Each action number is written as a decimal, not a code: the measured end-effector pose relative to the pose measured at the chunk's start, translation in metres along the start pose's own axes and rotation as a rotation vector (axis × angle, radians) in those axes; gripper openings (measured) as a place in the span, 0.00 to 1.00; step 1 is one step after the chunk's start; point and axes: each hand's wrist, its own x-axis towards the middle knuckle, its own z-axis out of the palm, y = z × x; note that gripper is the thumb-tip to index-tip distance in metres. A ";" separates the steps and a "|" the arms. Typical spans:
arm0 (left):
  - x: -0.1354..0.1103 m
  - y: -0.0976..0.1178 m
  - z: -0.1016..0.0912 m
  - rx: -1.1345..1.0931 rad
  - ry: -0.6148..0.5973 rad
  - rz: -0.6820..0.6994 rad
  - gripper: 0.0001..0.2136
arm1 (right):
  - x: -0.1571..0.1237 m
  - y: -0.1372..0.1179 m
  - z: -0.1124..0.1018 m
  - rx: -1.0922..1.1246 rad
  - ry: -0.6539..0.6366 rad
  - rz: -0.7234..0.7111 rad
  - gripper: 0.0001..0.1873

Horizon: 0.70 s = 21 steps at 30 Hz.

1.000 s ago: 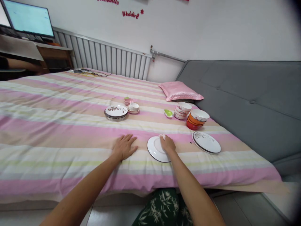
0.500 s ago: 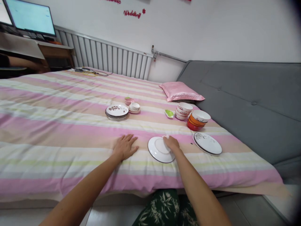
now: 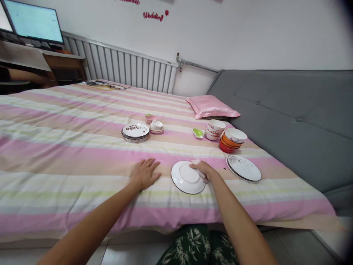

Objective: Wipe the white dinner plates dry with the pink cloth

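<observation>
A white plate [image 3: 185,180] with a dark rim lies on the striped bedsheet, its underside with the foot ring facing up. My right hand [image 3: 206,170] is closed on a pale, crumpled cloth [image 3: 203,176] at the plate's right edge, with fingertips over the plate. To the left of the plate, my left hand [image 3: 145,173] rests flat on the sheet, fingers spread and holding nothing. Farther off on the left sits a stack of flower-patterned plates [image 3: 135,131], and to the right of my right hand lie oval plates [image 3: 244,168].
Small white bowls [image 3: 156,125] and pink bowls [image 3: 150,118] stand beside the left stack. Patterned bowls [image 3: 215,129], orange and red bowls [image 3: 230,141] and a green leaf-shaped dish [image 3: 198,133] are at the right. Behind are a pink pillow [image 3: 212,106], cables [image 3: 106,85] and a grey headboard [image 3: 281,110].
My right hand has shifted slightly right over the plate, and more of the cloth shows under it. The left hand stays flat on the sheet. The view has moved a little.
</observation>
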 end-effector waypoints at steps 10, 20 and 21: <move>0.005 -0.001 0.000 -0.059 0.023 -0.001 0.26 | -0.022 0.013 -0.022 0.470 -0.367 -0.050 0.14; 0.032 0.006 -0.001 -0.238 -0.024 -0.172 0.27 | -0.011 -0.028 -0.035 0.737 -0.195 -0.298 0.17; 0.042 0.012 -0.002 -0.338 -0.006 -0.221 0.27 | -0.007 -0.034 -0.038 0.758 -0.134 -0.338 0.17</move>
